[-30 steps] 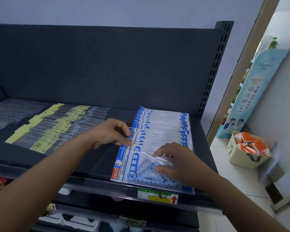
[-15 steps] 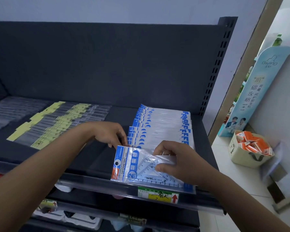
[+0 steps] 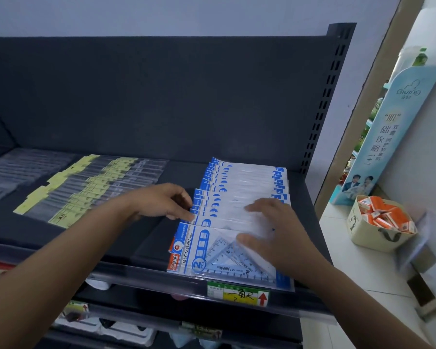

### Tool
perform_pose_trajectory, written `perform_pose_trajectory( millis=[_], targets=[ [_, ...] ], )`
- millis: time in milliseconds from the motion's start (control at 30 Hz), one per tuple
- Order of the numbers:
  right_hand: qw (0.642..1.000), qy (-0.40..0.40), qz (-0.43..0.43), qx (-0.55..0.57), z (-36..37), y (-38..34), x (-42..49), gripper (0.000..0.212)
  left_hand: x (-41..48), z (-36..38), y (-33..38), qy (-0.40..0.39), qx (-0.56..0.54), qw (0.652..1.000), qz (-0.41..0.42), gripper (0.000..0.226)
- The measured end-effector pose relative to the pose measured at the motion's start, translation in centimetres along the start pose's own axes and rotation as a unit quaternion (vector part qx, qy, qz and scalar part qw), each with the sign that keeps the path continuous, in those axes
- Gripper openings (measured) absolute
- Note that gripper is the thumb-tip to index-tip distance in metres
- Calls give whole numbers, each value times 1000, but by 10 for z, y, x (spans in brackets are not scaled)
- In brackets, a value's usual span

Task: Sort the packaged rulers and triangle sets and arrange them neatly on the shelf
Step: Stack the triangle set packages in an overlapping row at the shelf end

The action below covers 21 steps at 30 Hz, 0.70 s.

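The step in hand looks like squaring the overlapped row of triangle sets [image 3: 237,182] at the right of the shelf [image 3: 136,238], apart from the rulers [image 3: 91,190]. The left hand [image 3: 161,202] pinches the packets' left edges. The right hand [image 3: 275,230] lies flat on top, fingers spread. Next, the 2 hands probably need to nudge the edges flush.

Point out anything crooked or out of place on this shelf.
The front triangle-set pack juts out over the shelf's front rail, just above the price tag. Behind it, the row of packs is stepped, so their blue left edges don't line up. Nothing looks damaged or spilled.
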State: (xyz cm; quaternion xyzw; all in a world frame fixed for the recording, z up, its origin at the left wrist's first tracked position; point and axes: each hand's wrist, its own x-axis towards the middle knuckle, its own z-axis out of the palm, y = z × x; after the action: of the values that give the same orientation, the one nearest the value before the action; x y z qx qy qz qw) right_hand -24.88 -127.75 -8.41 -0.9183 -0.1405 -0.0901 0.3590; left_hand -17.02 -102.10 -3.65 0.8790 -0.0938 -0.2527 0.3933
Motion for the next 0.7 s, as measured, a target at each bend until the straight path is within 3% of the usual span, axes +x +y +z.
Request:
perform_pose_trajectory(
  millis=[67, 133, 200, 333, 433, 567, 633, 700],
  targets=[
    [994, 57, 84, 29, -2, 7, 1, 55, -1, 8, -5, 48, -97, 994, -21, 34],
    [981, 47, 179, 58, -4, 12, 5, 64, -3, 19, -7, 67, -172, 983, -26, 33],
    [967, 31, 229, 111, -3, 15, 9, 60, -4, 32, -7, 72, -233, 970, -10, 27],
    [930, 67, 226, 281, 1, 13, 14, 22, -3, 53, -1, 81, -304, 949, 3, 28],
    [918, 78, 213, 325, 2, 12, 13, 23, -1, 59, 1, 67, -291, 954, 14, 37],
    [899, 127, 251, 337, -7, 22, 27, 20, 9, 49, 5, 112, -262, 958, 15, 73],
    [891, 144, 274, 332, -13, 30, 42, 42, 18, 42, 13, 135, -253, 958, 16, 84],
    [877, 156, 301, 340, -19, 36, 57, 63, 31, 38, 18, 155, -241, 958, 27, 81]
  ],
)
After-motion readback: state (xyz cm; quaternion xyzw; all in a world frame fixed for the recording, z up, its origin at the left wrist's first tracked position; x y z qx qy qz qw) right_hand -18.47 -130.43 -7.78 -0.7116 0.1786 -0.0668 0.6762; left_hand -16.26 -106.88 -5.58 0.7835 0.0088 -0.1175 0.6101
